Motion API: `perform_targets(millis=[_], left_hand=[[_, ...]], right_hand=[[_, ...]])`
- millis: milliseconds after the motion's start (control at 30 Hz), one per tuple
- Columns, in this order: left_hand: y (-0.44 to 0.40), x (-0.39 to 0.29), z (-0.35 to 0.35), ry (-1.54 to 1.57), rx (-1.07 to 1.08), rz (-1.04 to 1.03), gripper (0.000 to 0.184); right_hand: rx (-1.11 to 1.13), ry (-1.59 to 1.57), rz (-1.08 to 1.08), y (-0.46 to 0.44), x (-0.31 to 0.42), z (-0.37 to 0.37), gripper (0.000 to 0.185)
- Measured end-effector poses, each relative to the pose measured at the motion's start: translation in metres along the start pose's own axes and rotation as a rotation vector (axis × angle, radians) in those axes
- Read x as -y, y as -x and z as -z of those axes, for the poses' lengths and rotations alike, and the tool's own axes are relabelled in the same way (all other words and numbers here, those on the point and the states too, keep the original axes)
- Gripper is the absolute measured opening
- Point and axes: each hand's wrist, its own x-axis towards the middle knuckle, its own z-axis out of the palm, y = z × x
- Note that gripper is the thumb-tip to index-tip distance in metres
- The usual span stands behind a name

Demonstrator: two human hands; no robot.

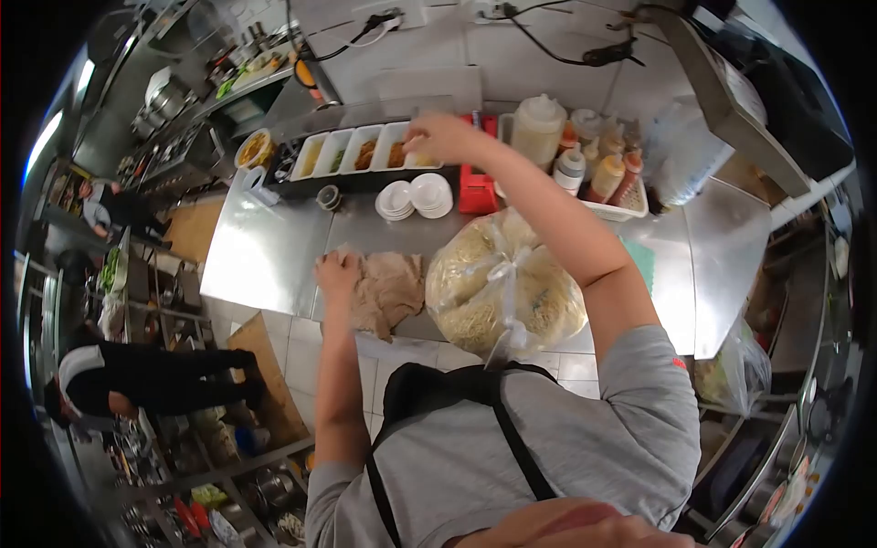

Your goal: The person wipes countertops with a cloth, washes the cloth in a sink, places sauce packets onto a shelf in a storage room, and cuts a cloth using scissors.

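Observation:
My left hand rests on the left part of a crumpled brown cloth on the steel counter. At the back of the counter, my right hand is over the rightmost of several white trays of food; its fingers point left and down, and what they hold, if anything, is too small to tell. Under my right forearm lies a big clear bag of pale shredded food, knotted at the top. Two stacks of small white dishes stand in front of the trays.
Sauce bottles fill a white basket at the back right, beside a large white container. A red object stands near the trays. A small jar and a yellow-filled tub are left. Two people stand farther left.

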Motion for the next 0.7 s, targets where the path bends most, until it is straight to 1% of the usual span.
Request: perform_targets(millis=[33,100,133,200,233,300,333,367,433,467,500,567,600,633,700], left_hand=[[0.005,0.000,-0.001,-0.016,-0.010,0.028,0.028],[0.010,0.004,-0.004,0.007,-0.038,0.007,0.028],[0.014,0.011,-0.005,-0.002,-0.050,0.033,0.028],[0.018,0.018,-0.012,0.059,-0.039,-0.031,0.025],[0.021,0.015,-0.010,0.060,-0.050,-0.016,0.025],[0.029,0.015,-0.006,0.067,-0.038,0.017,0.023],[0.034,0.016,-0.005,0.061,-0.042,0.035,0.023],[0.035,0.017,-0.004,0.076,-0.034,0.025,0.022],[0.028,0.023,0.001,0.085,-0.047,0.015,0.022],[0.027,0.026,0.001,0.134,-0.045,-0.007,0.022],[0.025,0.029,-0.001,0.186,-0.038,-0.029,0.021],[0.019,0.029,0.002,0.224,-0.046,-0.031,0.020],[0.018,0.032,0.004,0.268,-0.043,-0.044,0.019],[0.007,0.035,0.008,0.315,-0.051,-0.070,0.019],[-0.005,0.041,0.012,0.358,-0.040,-0.086,0.019]], right_hand=[[-0.075,-0.027,-0.010,-0.007,-0.007,0.001,0.027],[-0.107,-0.009,0.035,-0.025,-0.026,-0.002,0.025],[-0.090,-0.018,0.059,-0.031,-0.026,-0.003,0.025],[-0.032,0.089,-0.118,-0.046,-0.027,-0.003,0.026],[-0.023,0.091,-0.102,-0.053,-0.026,-0.006,0.026],[-0.110,0.289,-0.035,-0.067,-0.021,-0.022,0.027],[-0.058,0.295,-0.001,-0.074,-0.014,-0.026,0.024],[-0.053,0.288,0.016,-0.080,-0.012,-0.036,0.024],[-0.091,0.447,0.110,-0.100,-0.008,-0.057,0.021],[-0.065,0.526,0.153,-0.113,-0.012,-0.071,0.018],[-0.063,0.527,0.159,-0.127,-0.016,-0.085,0.018],[-0.109,0.927,0.272,-0.156,-0.026,-0.107,0.018],[-0.045,0.895,0.227,-0.170,-0.027,-0.110,0.018],[-0.051,0.895,0.214,-0.186,-0.029,-0.113,0.018],[-0.155,0.991,0.130,-0.207,-0.036,-0.111,0.016]])
